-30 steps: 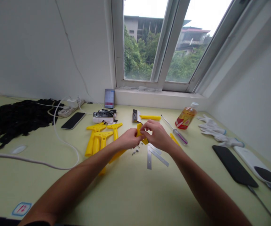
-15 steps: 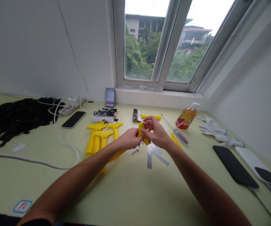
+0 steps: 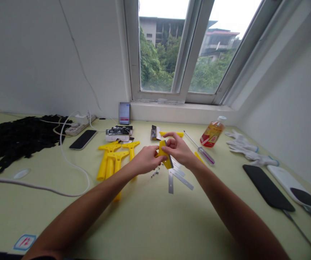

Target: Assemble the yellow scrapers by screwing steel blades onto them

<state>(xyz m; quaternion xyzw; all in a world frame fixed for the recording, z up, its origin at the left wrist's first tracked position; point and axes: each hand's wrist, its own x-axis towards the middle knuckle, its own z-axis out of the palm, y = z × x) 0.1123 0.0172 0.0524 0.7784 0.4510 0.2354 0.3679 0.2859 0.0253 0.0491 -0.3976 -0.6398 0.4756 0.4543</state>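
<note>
Above the middle of the table I hold a yellow scraper (image 3: 167, 163) with a grey strip along its edge. My left hand (image 3: 148, 159) is closed around its handle side. My right hand (image 3: 179, 151) pinches the head near the grey edge between thumb and fingers. Flat metal blades (image 3: 181, 177) lie below my right hand, each with a small hole. Small metal nuts or screws (image 3: 154, 174) are scattered beneath my left hand. Several yellow scraper handles (image 3: 117, 156) lie left of that hand, partly behind my forearm. A screwdriver (image 3: 205, 155) rests to the right.
A bottle of amber liquid (image 3: 212, 133) stands at the back right, near white gloves (image 3: 243, 148). A black power bank or phone (image 3: 267, 187) lies farther right. At the left are a phone (image 3: 83, 139), a white cable (image 3: 71, 155) and black strips (image 3: 22, 139). Small boxes (image 3: 119, 133) sit behind.
The scraper has turned in my hands, so more of its yellow head and grey edge shows. The whole view has shifted slightly.
</note>
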